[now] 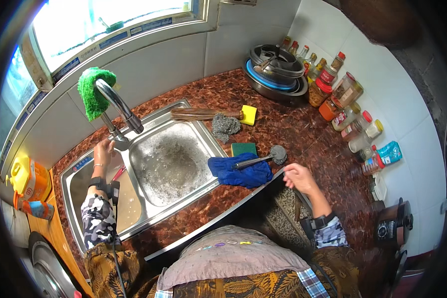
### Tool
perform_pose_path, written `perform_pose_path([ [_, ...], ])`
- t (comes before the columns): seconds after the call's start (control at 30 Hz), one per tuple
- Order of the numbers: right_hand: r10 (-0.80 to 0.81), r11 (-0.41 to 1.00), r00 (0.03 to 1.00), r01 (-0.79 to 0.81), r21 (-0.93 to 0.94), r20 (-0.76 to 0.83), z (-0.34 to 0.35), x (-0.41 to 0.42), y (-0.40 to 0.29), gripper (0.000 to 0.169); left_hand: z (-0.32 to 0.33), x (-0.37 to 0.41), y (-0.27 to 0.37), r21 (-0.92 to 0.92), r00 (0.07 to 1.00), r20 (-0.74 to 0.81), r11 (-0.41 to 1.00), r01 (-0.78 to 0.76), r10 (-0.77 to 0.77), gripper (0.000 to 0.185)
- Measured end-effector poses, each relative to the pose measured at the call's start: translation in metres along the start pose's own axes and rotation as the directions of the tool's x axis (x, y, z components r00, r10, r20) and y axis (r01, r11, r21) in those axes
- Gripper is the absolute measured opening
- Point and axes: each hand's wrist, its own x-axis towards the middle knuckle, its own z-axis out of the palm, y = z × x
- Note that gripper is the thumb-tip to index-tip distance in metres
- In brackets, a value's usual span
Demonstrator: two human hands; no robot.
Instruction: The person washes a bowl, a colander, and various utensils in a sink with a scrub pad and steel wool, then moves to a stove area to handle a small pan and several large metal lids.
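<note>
My left hand point(104, 152) is at the base of the chrome faucet point(117, 98), its fingers on or beside the lever; the hand hides the contact. Green scouring mesh point(93, 93) hangs over the faucet's neck. Below the spout, the right basin point(171, 167) of the steel double sink holds foamy, murky water. In the left basin, cloudy water surrounds a red-handled utensil point(119, 173). My right hand point(298, 178) hovers near the counter's front edge, fingers loosely curled, holding nothing. Left of it lies a blue cloth point(240, 171) with a round-headed scrubber point(258, 160) on top.
Behind the cloth lie a green sponge point(244, 149), steel wool point(226, 127), a twig brush point(204, 114) and a yellow sponge point(248, 114). Stacked pans point(277, 69) and seasoning jars point(346, 115) line the wall. A yellow jug point(29, 177) stands left of the sink.
</note>
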Motion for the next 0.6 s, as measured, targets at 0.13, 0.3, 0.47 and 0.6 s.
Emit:
perform_pose_path([
  [0.13,-0.343,0.879,0.938,0.342,-0.332,0.057,0.057,0.01,-0.003,0.019,0.004,-0.02,-0.044,0.009,1.0,-0.016,1.0,0.009,-0.008,0.036],
  [0.3,-0.511,0.716,0.859,0.409,-0.565,-0.026,0.082,0.025,-0.016,0.021,-0.02,-0.099,-0.027,-0.136,0.998,0.07,0.991,0.001,0.008,0.037],
  [0.47,-0.488,0.695,0.871,0.427,-0.578,0.057,0.086,0.045,-0.016,0.025,-0.044,-0.197,-0.003,-0.34,0.959,0.184,0.902,0.267,-0.214,0.031],
  [0.6,-0.369,0.692,0.928,0.308,-0.653,0.047,0.1,0.052,-0.007,0.027,-0.037,-0.261,0.026,-0.447,0.925,0.178,0.809,0.381,-0.337,0.025],
])
